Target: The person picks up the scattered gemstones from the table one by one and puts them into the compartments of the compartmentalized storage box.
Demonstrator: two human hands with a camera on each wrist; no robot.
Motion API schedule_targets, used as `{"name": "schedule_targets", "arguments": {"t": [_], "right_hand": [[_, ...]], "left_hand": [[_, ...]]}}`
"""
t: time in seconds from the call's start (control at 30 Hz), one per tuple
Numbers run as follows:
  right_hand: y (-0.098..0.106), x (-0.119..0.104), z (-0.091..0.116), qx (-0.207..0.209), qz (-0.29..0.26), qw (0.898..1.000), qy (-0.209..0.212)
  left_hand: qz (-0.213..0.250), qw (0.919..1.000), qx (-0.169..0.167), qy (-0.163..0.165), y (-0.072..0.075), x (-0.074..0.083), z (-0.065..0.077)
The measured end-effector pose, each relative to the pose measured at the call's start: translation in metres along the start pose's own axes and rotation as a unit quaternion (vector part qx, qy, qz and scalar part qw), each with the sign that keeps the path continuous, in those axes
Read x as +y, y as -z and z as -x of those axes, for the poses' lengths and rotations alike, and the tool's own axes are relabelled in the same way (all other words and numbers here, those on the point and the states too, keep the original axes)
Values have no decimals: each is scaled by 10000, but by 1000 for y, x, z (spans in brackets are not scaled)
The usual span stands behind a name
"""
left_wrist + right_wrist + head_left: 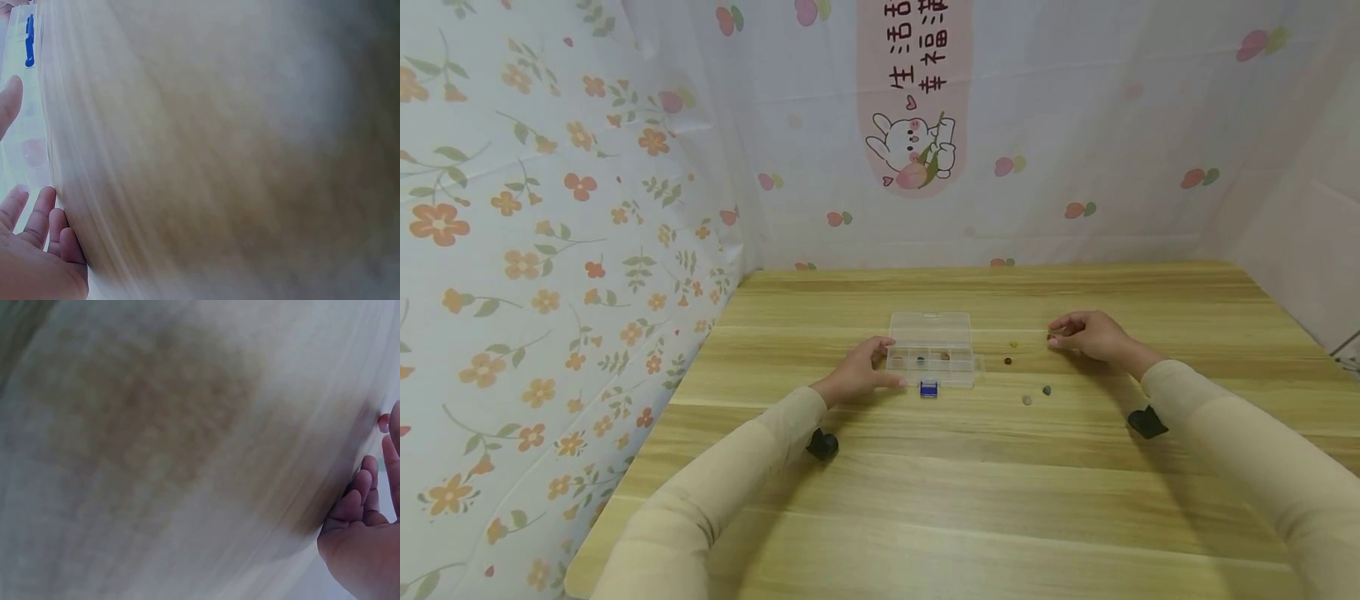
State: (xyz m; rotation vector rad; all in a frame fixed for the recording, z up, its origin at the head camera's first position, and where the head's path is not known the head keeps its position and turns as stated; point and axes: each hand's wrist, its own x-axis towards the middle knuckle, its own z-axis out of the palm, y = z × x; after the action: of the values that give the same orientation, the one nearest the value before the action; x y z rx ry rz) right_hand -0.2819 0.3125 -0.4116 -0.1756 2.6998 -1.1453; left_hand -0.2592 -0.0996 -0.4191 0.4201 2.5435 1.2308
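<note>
A clear plastic compartment box (961, 377) lies on the table with its lid (930, 329) laid back and a blue latch (928, 389) at the front. Several small stones sit in its back compartments, one of them teal (921, 360). My left hand (857, 372) holds the box's left end between thumb and fingers. To the right, my right hand (1093, 335) pinches a small reddish-brown stone (383, 422), partly hidden by the fingertips. Between box and right hand lie a yellow stone (1013, 343), a dark brown stone (1008, 361), a teal stone (1047, 390) and a beige stone (1027, 400).
The wood-grain table (970, 500) carries everything. Patterned cloth (1037, 108) hangs behind it and on the left side. A black device (823, 444) sits under the left wrist, another black device (1147, 422) under the right.
</note>
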Motion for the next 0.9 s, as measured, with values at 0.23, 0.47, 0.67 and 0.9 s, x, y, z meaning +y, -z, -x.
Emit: {"name": "schedule_targets", "arguments": {"t": [0.23,0.47,0.67,0.9], "right_hand": [[-1,3,0,-11,-97,9999,-98],[-2,4,0,-11,-141,9998,-122],[-3,5,0,-4,-44,9999,-103],[-3,5,0,72,114,9999,-29]], "left_hand": [[-52,10000,49,-29,-1,-2,-1],[-35,9999,55,-83,-1,-5,-2],[-26,10000,63,-65,0,-4,-1],[30,10000,40,-71,0,-3,-1]]}}
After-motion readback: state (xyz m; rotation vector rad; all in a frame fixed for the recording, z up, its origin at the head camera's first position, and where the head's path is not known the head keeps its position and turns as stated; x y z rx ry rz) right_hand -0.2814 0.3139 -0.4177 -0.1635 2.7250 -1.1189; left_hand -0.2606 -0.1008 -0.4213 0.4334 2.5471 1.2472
